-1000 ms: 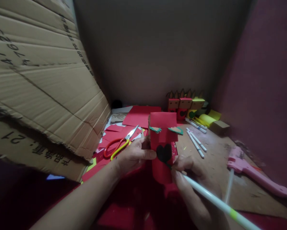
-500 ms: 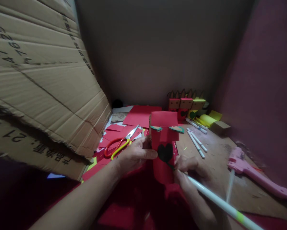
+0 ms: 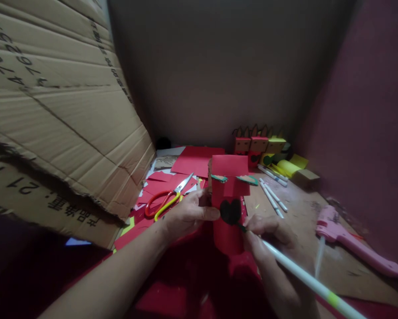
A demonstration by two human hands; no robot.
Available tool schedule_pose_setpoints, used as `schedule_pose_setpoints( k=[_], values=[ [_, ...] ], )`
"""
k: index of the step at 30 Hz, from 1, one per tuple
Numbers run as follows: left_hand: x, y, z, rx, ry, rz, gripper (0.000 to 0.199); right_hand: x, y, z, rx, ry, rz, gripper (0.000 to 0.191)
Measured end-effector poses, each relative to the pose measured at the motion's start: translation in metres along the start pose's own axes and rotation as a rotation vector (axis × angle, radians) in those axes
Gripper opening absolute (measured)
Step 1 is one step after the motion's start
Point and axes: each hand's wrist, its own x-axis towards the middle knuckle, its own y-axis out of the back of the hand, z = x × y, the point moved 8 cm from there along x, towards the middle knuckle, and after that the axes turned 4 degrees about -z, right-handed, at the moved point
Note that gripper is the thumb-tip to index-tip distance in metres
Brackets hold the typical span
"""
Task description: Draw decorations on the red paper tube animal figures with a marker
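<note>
Red paper figure (image 3: 227, 243) stands upright between the two hands; whether its base rests on anything I cannot tell. Left of it, the scissors (image 3: 178, 190) lie open, unmoved from a second ago. The left hand (image 3: 187, 212) is clamped around the figure's side, thumb in front beside the black heart (image 3: 230, 212), and has shifted slightly rightward together with it. The right hand (image 3: 272, 232) has thumb and fingers pinched on a pen (image 3: 302, 274). Its tip now sits a little further up the heart's lower right edge than a second ago, so the work looks like colouring along that outline. The heart's fill looks much as it did.
</note>
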Motion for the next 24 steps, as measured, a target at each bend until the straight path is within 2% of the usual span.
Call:
schedule_pose_setpoints(
  k=[9,14,18,24],
  values=[
    [0.000,-0.004,0.000,0.005,0.002,-0.041,0.042,0.000,-0.003,0.003,0.056,-0.027,-0.055,0.013],
    [0.000,-0.001,-0.001,0.017,0.002,-0.016,0.045,-0.001,-0.003,0.006,0.033,-0.056,-0.062,0.015],
    [0.000,-0.001,-0.001,-0.004,0.005,-0.007,0.045,0.002,-0.003,-0.008,0.005,0.058,-0.014,0.015],
    [0.000,0.000,0.000,0.003,-0.003,0.007,0.041,0.004,-0.009,-0.024,-0.121,0.193,-0.052,0.019]
  ],
)
